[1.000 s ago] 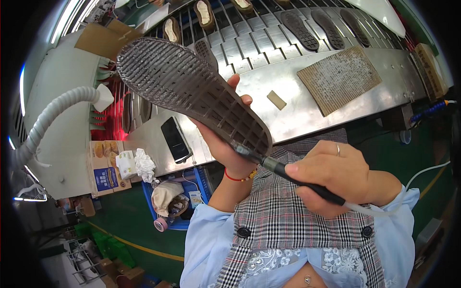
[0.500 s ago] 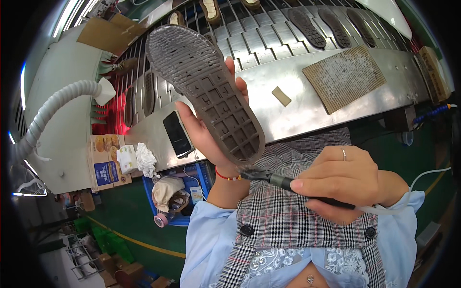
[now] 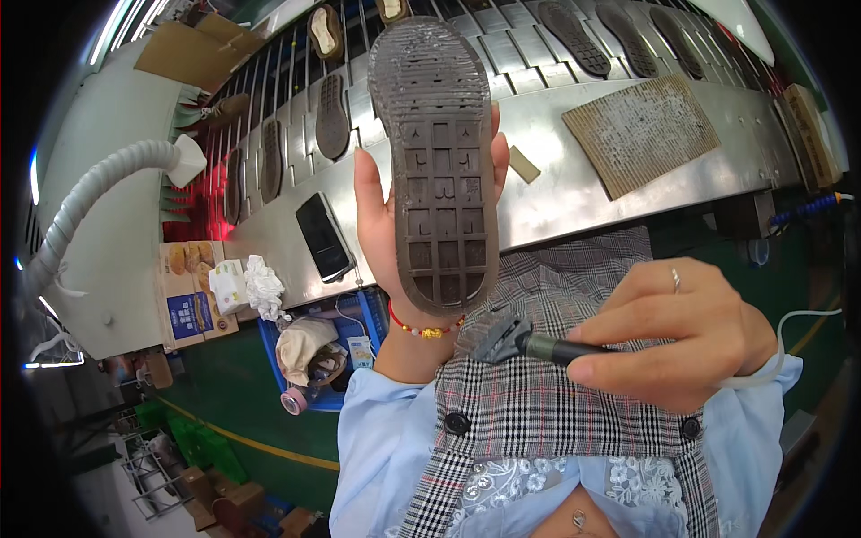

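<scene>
Brush (image 3: 538,345) now lower, apart from sole (image 3: 444,193)

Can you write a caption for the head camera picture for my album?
Left hand holds up a brown sole while the right hand grips a brush.

The shoe sole (image 3: 446,193) is dark brown and stands nearly upright on the left hand (image 3: 382,235), wide end away from the person. Its ribbed wide end looks glossy; the narrower part is a grid of recessed squares, some with small moulded marks. The brush (image 3: 538,344), black-handled with a flat head, slants in the right hand (image 3: 668,327), bristles leftward, apart from the sole.
</scene>
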The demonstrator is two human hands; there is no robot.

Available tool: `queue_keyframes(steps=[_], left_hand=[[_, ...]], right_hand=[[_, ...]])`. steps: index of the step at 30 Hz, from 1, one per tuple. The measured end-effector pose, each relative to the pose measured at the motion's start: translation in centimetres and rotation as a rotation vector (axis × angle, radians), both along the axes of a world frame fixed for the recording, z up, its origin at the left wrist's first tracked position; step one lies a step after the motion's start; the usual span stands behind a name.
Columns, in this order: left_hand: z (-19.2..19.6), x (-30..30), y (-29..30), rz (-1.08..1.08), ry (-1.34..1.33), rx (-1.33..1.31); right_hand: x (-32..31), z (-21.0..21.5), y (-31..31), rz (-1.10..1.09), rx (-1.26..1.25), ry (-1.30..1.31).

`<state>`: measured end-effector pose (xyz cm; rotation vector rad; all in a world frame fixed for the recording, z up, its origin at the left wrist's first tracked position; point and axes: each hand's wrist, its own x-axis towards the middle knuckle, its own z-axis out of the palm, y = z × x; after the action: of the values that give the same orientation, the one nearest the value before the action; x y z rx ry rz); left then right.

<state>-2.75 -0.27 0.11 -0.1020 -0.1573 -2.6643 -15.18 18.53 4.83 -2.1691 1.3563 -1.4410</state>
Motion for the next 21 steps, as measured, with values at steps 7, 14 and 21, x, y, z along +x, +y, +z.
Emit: queue_keyframes(steps=[7,14,21], left_hand=[[0.9,-0.5,0.8,-0.092,-0.165,0.042],[-0.9,0.9,0.1,-0.352,-0.038,0.143],[-0.5,1.8,0.1,-0.416,-0.137,0.115]], right_hand=[[-1.5,1.0,0.7,0.029,0.076,-0.012],[-3.4,2.2,0.9,0.096,0.122,0.026],[-4.7,2.9,1.4,0.062,0.101,0.057]])
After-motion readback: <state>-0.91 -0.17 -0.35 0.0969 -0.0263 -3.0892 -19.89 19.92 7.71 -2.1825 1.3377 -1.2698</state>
